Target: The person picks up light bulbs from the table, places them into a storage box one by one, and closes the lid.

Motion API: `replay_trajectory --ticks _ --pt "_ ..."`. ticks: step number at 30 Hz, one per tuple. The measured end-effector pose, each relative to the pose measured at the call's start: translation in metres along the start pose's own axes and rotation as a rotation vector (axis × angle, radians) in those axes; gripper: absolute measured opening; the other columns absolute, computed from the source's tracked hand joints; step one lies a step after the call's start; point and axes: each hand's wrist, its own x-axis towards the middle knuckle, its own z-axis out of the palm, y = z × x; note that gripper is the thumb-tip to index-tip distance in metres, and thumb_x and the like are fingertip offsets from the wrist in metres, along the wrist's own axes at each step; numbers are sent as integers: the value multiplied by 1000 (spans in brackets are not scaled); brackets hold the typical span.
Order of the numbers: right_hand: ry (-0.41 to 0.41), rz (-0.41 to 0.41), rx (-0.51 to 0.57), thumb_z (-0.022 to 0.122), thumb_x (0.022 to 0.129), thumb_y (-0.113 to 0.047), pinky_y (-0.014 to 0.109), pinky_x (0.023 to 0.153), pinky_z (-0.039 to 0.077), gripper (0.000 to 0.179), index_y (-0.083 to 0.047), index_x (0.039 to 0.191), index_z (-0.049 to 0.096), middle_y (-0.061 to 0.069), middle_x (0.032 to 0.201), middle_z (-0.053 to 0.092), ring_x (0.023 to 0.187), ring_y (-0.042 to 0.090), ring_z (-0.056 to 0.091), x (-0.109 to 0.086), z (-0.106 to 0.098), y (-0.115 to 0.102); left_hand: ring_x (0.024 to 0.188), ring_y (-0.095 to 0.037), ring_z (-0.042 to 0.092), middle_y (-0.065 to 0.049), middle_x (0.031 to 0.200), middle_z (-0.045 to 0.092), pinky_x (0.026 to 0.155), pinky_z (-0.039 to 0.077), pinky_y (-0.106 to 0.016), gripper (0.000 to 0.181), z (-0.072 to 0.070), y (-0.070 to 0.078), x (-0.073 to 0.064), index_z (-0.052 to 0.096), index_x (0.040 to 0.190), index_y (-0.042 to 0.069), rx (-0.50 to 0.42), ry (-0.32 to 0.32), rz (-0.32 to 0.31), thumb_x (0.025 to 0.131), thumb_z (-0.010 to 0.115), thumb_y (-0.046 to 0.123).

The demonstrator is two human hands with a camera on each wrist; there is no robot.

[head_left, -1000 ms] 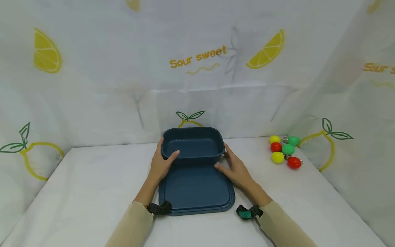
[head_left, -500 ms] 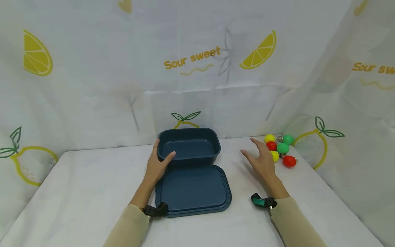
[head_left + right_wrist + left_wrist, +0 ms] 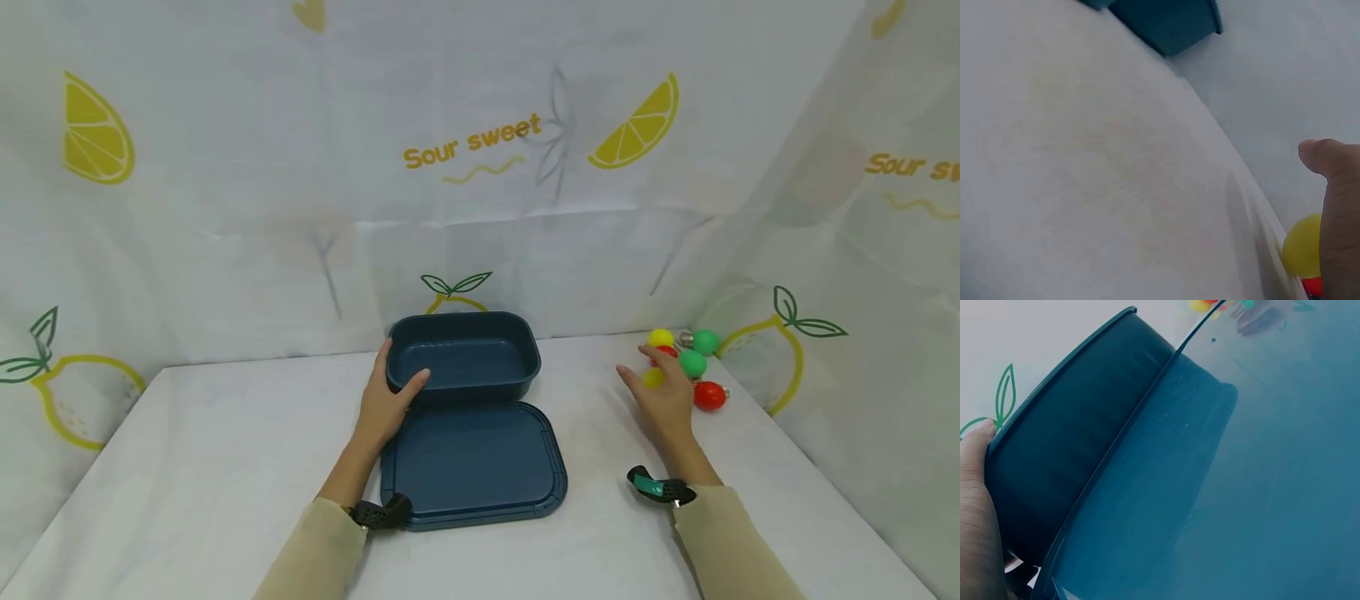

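Observation:
My left hand [image 3: 382,407] grips the left end of a dark blue rectangular box [image 3: 465,392], its thumb at the front rim. In the left wrist view the thumb [image 3: 975,487] lies against the box's edge. A flat dark blue lid [image 3: 476,458] lies in front of the box. At the right, my right hand [image 3: 666,404] hovers by coloured light bulbs, thumb and fingers spread apart. It partly covers the near yellow bulb [image 3: 652,377] and a red bulb [image 3: 665,352]. In the right wrist view, a yellow bulb [image 3: 1302,247] shows beside the thumb.
Around the hand lie another yellow bulb [image 3: 661,337], two green bulbs [image 3: 693,364] and a red bulb [image 3: 709,395]. A white cloth covers the table [image 3: 247,467]. A lemon-print curtain [image 3: 262,192] hangs behind and at the sides.
My right hand has left the box's right side and moved right to the bulbs. My left hand has stayed on the box. The view has shifted slightly.

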Motion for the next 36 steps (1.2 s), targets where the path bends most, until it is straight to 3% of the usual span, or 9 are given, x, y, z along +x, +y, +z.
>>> replay_trajectory --ticks 4,7,12,21,29,36 --pt "-48 -26 31 75 91 -18 57 115 39 48 -8 136 61 15 144 59 138 35 49 -3 6 -5 157 -35 21 -6 171 16 123 23 -62 94 0 0 0 9 164 31 1 2 -1 92 64 59" --pt "-68 -1 27 75 91 -13 53 113 43 49 -7 137 59 15 143 58 138 33 50 -4 10 -5 157 -35 21 -6 171 16 123 23 -63 94 0 -1 1 9 164 31 1 4 4 92 64 59" --pt "-120 56 10 74 92 -15 54 113 43 52 -6 140 57 17 145 57 138 35 50 -4 11 -5 157 -36 21 -7 171 17 123 23 -63 94 0 0 1 9 164 32 1 6 2 92 64 59" --pt "-206 57 -79 72 95 -20 60 113 40 58 -5 146 50 22 151 50 139 43 46 -3 12 -5 157 -35 21 -6 171 17 123 23 -63 94 0 1 1 9 164 32 6 3 -3 92 63 59" --pt "-229 41 -88 71 96 -20 58 110 45 52 -5 143 54 21 145 56 132 42 52 -5 13 -6 157 -35 22 -6 171 18 122 24 -63 95 0 1 0 10 164 31 8 10 0 92 64 60" --pt "-244 34 -64 74 93 -17 53 112 44 48 -3 135 57 20 148 54 136 40 51 -4 16 -5 157 -35 21 -6 171 17 122 24 -63 95 0 1 0 10 164 30 4 10 5 92 64 59"
